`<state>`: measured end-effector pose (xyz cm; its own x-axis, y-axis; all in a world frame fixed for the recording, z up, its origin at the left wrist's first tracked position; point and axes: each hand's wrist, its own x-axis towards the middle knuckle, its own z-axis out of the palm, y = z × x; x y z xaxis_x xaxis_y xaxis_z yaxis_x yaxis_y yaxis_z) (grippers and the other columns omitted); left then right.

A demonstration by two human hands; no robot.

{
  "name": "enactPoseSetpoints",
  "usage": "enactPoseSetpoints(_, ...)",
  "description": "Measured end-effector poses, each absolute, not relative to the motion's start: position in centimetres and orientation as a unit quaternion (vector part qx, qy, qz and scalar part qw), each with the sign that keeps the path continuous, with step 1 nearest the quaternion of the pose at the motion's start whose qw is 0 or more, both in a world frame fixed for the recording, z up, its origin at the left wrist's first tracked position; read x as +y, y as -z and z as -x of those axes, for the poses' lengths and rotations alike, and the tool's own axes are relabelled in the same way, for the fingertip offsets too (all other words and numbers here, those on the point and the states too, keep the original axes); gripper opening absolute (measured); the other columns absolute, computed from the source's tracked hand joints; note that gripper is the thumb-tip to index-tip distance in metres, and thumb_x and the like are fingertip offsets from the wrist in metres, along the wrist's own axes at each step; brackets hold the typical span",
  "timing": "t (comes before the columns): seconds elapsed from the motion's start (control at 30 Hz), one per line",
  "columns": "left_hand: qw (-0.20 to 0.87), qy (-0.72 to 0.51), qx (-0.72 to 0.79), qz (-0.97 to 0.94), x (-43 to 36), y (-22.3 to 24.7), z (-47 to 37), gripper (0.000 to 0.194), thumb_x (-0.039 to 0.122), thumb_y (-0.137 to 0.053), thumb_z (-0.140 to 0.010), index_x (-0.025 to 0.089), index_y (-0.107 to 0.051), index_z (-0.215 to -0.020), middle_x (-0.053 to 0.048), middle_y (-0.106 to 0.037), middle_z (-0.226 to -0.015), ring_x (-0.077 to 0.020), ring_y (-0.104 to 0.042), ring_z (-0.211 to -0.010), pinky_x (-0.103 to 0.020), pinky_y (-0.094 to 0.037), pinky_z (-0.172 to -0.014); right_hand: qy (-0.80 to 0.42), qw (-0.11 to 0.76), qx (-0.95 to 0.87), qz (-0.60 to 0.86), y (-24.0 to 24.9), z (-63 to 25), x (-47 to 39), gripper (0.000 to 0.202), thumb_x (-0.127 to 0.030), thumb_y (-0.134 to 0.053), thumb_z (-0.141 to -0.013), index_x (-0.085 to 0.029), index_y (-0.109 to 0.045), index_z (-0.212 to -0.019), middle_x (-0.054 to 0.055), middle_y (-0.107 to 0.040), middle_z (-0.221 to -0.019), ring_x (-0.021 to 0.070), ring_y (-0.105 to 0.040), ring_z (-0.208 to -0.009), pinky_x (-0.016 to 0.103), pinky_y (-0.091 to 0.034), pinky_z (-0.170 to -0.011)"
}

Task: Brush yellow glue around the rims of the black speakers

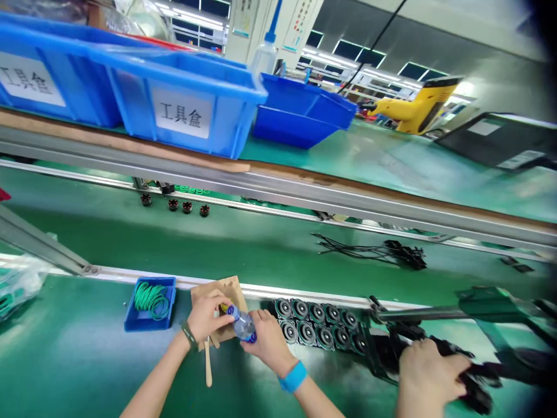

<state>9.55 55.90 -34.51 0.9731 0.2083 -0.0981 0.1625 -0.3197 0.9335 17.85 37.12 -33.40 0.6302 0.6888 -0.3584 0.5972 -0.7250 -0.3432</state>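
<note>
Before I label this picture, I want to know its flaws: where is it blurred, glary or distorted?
Head view: the co-worker's hand and black parts at lower right look smeared; head view: pale glare on the upper shelf, ceiling lights glowing white; head view: tilted scene, darkened right edge; head view: left hand and right hand look somewhat clearer.

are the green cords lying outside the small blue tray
No, the green cords lie looped inside the small blue tray.
</note>
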Motion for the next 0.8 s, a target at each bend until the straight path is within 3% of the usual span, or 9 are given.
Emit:
enactPoseSetpoints(0.2,0.453,0.046,-0.095,-0.885,55.8,24.9,-9.7,0.02,0.028,-0.073,-0.076,0.027,-0.072,-0.095,-0.004,-0.064,-0.096,-0.0239,-0.053,-0.091,-0.032,-0.037,-0.079,-0.243,0.176,-0.338,0.892,28.6,-15.0,34.4,0.05,-0.035,-0.076,-0.059,-0.015,-0.065,-0.103,0.009,-0.065,-0.103,0.0272,-0.056,-0.1,0.035,-0.042,-0.091)
enactPoseSetpoints(0.37,0.314,0.086,-0.3,-0.897,51.8,16.0,-9.4,0.014,0.035,-0.064,-0.088,0.027,-0.068,-0.097,-0.005,-0.063,-0.103,-0.0248,-0.053,-0.099,-0.035,-0.037,-0.088,-0.243,0.33,-0.311,0.858,24.6,-10.6,28.6,0.063,-0.039,-0.086,-0.045,-0.019,-0.065,-0.102,0.006,-0.066,-0.102,0.0275,-0.059,-0.097,0.036,-0.044,-0.089)
enactPoseSetpoints(0.43,0.267,0.08,-0.383,-0.88,49.1,13.2,-8.7,0.014,0.036,-0.056,-0.092,0.026,-0.064,-0.098,-0.005,-0.061,-0.101,-0.0235,-0.053,-0.098,-0.039,-0.034,-0.098,-0.241,0.391,-0.31,0.832,23.0,-8.8,25.5,0.055,-0.044,-0.083,-0.054,-0.021,-0.066,-0.101,0.004,-0.067,-0.1,0.0281,-0.06,-0.097,0.038,-0.047,-0.085)
enactPoseSetpoints(0.5,0.256,0.083,-0.447,-0.853,46.1,11.3,-7.8,0.015,0.037,-0.052,-0.095,0.025,-0.059,-0.1,-0.004,-0.06,-0.099,-0.0212,-0.054,-0.096,-0.044,-0.026,-0.109,-0.229,0.425,-0.304,0.821,21.4,-7.0,22.2,0.039,-0.049,-0.073,-0.074,-0.023,-0.066,-0.102,0.004,-0.067,-0.1,0.025,-0.061,-0.095,0.038,-0.05,-0.08)
enactPoseSetpoints(0.6,0.242,0.07,-0.517,-0.818,40.9,9.9,-6.1,0.018,0.04,-0.05,-0.096,0.024,-0.053,-0.102,-0.003,-0.057,-0.1,-0.0194,-0.055,-0.096,-0.048,-0.02,-0.114,-0.191,0.445,-0.272,0.831,19.4,-3.5,16.9,0.031,-0.047,-0.056,-0.092,-0.02,-0.064,-0.105,0.007,-0.065,-0.104,0.0192,-0.061,-0.092,0.036,-0.052,-0.08)
enactPoseSetpoints(0.7,0.203,0.067,-0.587,-0.781,34.7,9.1,-3.9,0.017,0.038,-0.05,-0.096,0.021,-0.051,-0.101,-0.004,-0.056,-0.098,-0.0191,-0.056,-0.096,-0.046,-0.024,-0.113,-0.168,0.456,-0.241,0.84,18.6,1.6,11.8,0.035,-0.046,-0.055,-0.094,-0.014,-0.063,-0.105,0.006,-0.064,-0.103,0.0178,-0.063,-0.088,0.034,-0.053,-0.078)
enactPoseSetpoints(0.8,0.161,0.113,-0.66,-0.726,27.7,8.3,-0.4,0.017,0.037,-0.051,-0.096,0.02,-0.05,-0.098,-0.003,-0.057,-0.096,-0.0176,-0.057,-0.093,-0.043,-0.026,-0.111,-0.156,0.462,-0.203,0.849,19.3,8.0,6.6,0.036,-0.046,-0.063,-0.088,-0.012,-0.065,-0.1,0.004,-0.065,-0.093,0.0138,-0.062,-0.078,0.027,-0.051,-0.071)
